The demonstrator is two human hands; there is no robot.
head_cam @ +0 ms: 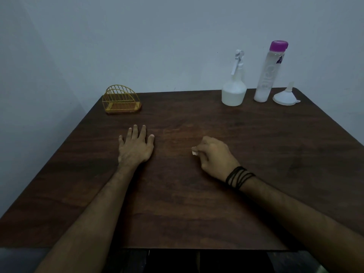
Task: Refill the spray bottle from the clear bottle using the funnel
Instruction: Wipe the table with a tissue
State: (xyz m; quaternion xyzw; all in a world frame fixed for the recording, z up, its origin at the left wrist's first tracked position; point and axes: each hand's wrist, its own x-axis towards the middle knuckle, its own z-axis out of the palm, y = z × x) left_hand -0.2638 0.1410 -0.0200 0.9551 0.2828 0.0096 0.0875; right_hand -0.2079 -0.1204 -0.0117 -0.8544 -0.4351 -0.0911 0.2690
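A white spray bottle point(234, 89) with its trigger head on stands at the back right of the dark wooden table point(197, 194). To its right is a tall clear bottle point(267, 75) with a purple cap. A white funnel point(286, 95) rests upside down at the far right corner, spout up. My left hand point(136, 147) lies flat on the table, fingers spread, holding nothing. My right hand point(214, 157) rests curled on the table near the middle, with a small white thing point(194, 153) at its fingertips. Both hands are well short of the bottles.
A yellow wire napkin holder point(121, 100) stands at the back left of the table. A pale wall runs right behind the table's far edge. A black cord bracelet point(239, 177) wraps my right wrist.
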